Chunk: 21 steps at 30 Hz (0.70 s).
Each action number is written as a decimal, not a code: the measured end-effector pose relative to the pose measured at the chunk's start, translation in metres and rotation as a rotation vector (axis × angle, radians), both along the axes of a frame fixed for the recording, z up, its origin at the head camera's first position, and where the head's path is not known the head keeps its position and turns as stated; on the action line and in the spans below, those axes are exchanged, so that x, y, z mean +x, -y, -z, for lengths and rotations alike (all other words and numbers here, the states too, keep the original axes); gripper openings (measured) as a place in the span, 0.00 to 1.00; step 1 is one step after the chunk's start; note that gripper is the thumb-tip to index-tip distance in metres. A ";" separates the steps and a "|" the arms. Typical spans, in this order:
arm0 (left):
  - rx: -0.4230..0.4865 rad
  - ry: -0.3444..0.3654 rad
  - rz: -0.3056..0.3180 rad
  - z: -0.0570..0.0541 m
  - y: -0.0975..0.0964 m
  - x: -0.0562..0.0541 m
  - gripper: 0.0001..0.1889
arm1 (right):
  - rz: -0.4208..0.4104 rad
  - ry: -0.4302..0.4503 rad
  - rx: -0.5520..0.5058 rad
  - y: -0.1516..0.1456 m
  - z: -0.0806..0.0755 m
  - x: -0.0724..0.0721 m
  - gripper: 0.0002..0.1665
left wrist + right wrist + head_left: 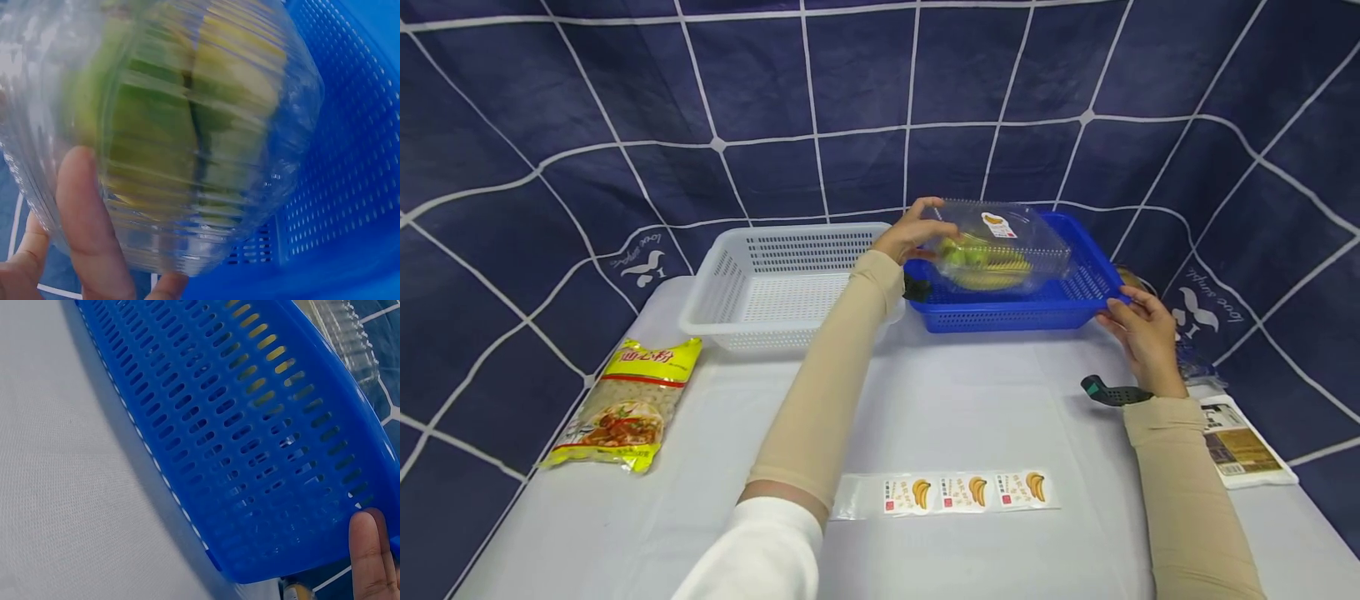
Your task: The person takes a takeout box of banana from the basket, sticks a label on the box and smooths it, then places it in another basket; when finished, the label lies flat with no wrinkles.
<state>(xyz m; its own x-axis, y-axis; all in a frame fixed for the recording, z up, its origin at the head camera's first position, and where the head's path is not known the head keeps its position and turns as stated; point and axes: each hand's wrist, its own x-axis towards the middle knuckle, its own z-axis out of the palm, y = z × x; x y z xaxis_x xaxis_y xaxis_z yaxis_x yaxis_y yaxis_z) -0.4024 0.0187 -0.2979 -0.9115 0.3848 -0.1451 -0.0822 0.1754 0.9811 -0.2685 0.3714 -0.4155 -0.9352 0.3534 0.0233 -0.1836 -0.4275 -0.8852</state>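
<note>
In the head view my left hand (916, 233) grips one end of a clear plastic clamshell box (1037, 242). Green-yellow bananas (985, 268) lie inside it, and a banana sticker (997, 224) is on its lid. The box is tilted over the blue basket (1000, 319). Up close in the left wrist view, the fingers and thumb press the ribbed wall of the box. My right hand (1144, 337) pinches the basket's near right corner. From the right wrist view, a fingertip (365, 534) lies against the slotted basket wall (206, 425); the other fingers are mostly hidden.
A white basket (797, 335) stands left of the blue one. A yellow food bag (625, 404) lies at far left. In front is a strip of banana stickers (973, 492). A white-and-brown package (1243, 442) lies beside my right forearm. A dark grid-patterned cloth (865, 92) rises behind.
</note>
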 end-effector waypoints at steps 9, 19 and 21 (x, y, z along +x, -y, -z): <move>-0.025 0.035 -0.013 0.006 -0.012 -0.002 0.47 | 0.005 0.006 0.001 -0.001 -0.001 -0.001 0.18; -0.060 0.059 0.026 0.011 -0.018 -0.005 0.48 | -0.014 -0.002 -0.037 -0.002 -0.001 -0.002 0.19; -0.070 0.060 0.031 0.011 -0.018 -0.005 0.48 | -0.014 0.001 -0.031 -0.002 -0.001 -0.002 0.19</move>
<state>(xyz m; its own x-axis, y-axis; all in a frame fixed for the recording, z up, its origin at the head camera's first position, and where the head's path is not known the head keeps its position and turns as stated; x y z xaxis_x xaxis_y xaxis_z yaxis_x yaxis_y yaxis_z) -0.4073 0.0371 -0.3089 -0.8884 0.3993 -0.2265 -0.1337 0.2469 0.9598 -0.2701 0.3733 -0.4141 -0.9401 0.3406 0.0118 -0.1767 -0.4577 -0.8714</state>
